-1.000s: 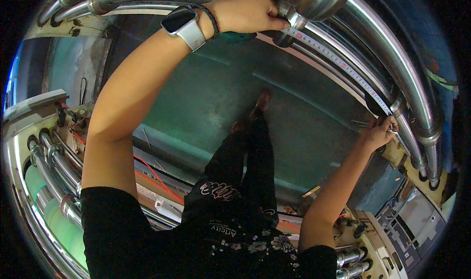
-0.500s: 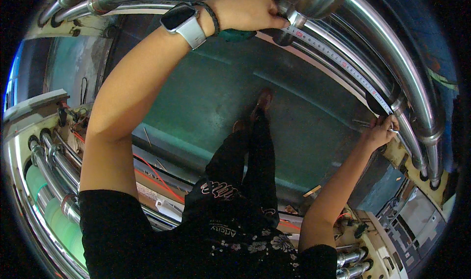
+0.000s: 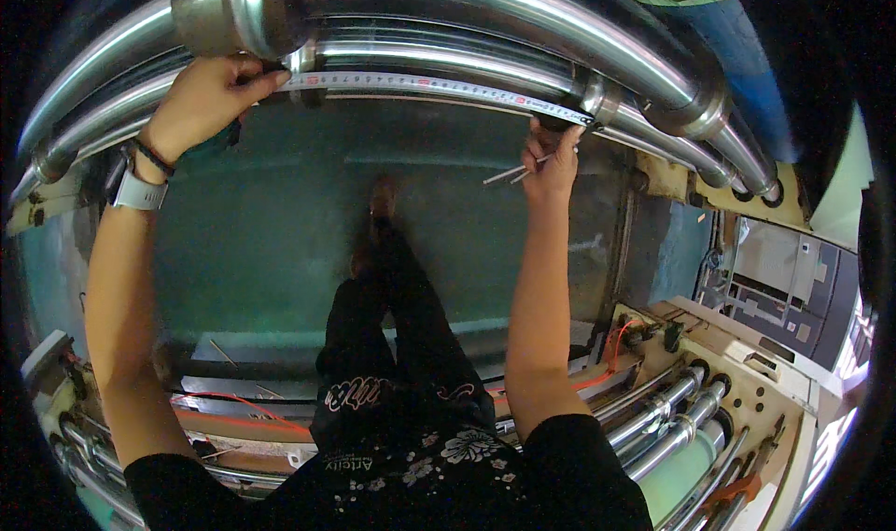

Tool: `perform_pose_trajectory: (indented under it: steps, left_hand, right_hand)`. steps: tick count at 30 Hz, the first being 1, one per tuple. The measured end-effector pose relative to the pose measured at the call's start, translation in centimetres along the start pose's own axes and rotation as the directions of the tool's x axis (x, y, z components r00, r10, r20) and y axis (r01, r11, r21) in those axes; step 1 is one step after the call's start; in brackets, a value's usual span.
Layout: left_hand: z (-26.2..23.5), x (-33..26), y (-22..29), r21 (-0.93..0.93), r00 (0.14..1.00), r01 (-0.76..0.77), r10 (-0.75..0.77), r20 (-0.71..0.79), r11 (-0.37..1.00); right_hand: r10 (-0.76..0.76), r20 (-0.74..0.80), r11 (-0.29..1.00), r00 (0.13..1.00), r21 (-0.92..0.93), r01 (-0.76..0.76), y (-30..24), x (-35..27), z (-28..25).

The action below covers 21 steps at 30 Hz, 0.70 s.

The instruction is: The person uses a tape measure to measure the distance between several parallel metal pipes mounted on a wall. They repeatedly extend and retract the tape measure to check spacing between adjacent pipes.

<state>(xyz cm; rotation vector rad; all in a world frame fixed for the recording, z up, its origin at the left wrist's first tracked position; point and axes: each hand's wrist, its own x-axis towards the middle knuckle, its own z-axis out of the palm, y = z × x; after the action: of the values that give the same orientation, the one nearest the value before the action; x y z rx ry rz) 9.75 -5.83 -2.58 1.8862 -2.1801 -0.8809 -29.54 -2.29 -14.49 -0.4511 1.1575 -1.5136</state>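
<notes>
A white tape measure [image 3: 455,87] is stretched along a polished steel shaft [image 3: 448,57], between two collars. My left hand [image 3: 210,102] pinches its left end with thumb and fingers, just under a large metal sleeve [image 3: 238,13]. At the other end, my right hand [image 3: 553,162] grips the tape's tip beside the right collar [image 3: 595,92]. Two thin metal rods [image 3: 509,174] also stick out from the right hand's fingers; their exact kind is unclear. Below my left hand shows a dark green object [image 3: 224,139], mostly hidden by the wrist.
A thicker steel roller [image 3: 523,8] runs above the shaft, ending at a cream machine frame [image 3: 793,193]. Behind my body lie more rollers [image 3: 667,424] and an orange-red cable [image 3: 238,398]. My legs stand on a dark green floor [image 3: 457,223]. Grey cabinets [image 3: 779,270] are at right.
The view has turned toward the right, so the shaft and both hands appear further left. The tape still spans between my hands, and the rods in my right hand show more clearly.
</notes>
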Motion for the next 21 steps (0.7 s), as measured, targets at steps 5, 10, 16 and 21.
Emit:
perform_pose_trajectory:
  steps: [5,10,16,21]
  left_hand:
    - [0.0,-0.3,0.0,0.010,1.000,0.021,-0.021,-0.022,1.000]
    - [0.2,-0.3,-0.5,-0.050,0.999,0.031,-0.032,-0.015,0.998]
    - [0.3,-0.3,-0.7,-0.029,0.999,0.008,-0.009,-0.041,1.000]
    - [0.4,-0.2,-0.7,-0.045,1.000,0.001,-0.002,-0.023,0.999]
  right_hand:
    - [-0.021,-0.047,0.999,0.999,0.025,0.022,0.4,0.3,0.9]
    - [-0.038,-0.008,0.997,0.999,0.067,0.038,0.5,0.2,1.0]
    - [-0.004,-0.062,0.995,0.998,0.097,0.010,0.3,0.0,1.3]
    - [0.004,-0.057,0.992,0.998,0.127,0.003,0.2,-0.1,1.5]
